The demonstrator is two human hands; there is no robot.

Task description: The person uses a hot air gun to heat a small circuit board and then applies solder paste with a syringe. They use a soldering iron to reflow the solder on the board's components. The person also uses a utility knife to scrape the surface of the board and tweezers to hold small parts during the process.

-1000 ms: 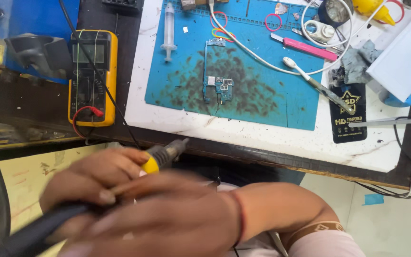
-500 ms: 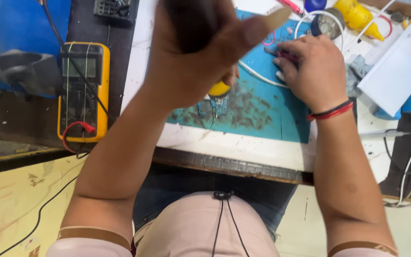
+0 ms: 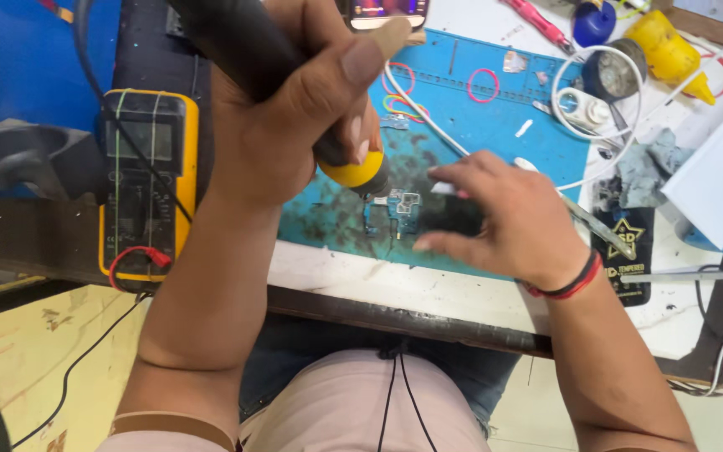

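My left hand [image 3: 294, 117] grips a black hot-air tool [image 3: 253, 59] with a yellow collar [image 3: 353, 172], its nozzle pointing down at a small blue circuit board [image 3: 397, 213]. The board lies on a stained blue work mat [image 3: 479, 117]. My right hand [image 3: 495, 213] hovers just right of the board with fingers bent and spread, palm down; a white cable end [image 3: 441, 188] shows at its fingertips, and whether they pinch it is hidden. A red and black band sits on the right wrist.
A yellow multimeter [image 3: 148, 184] stands left of the mat. Tweezers [image 3: 604, 230], a black card [image 3: 625, 251], rubber bands [image 3: 483, 84], a coiled white cable [image 3: 596, 109], a yellow bottle [image 3: 671, 50] and a grey cloth [image 3: 650, 167] lie to the right. A phone [image 3: 382, 12] lies at the top.
My left hand brought the hot-air tool from below the table edge up over the board. My right hand moved down from the upper mat to beside the board.
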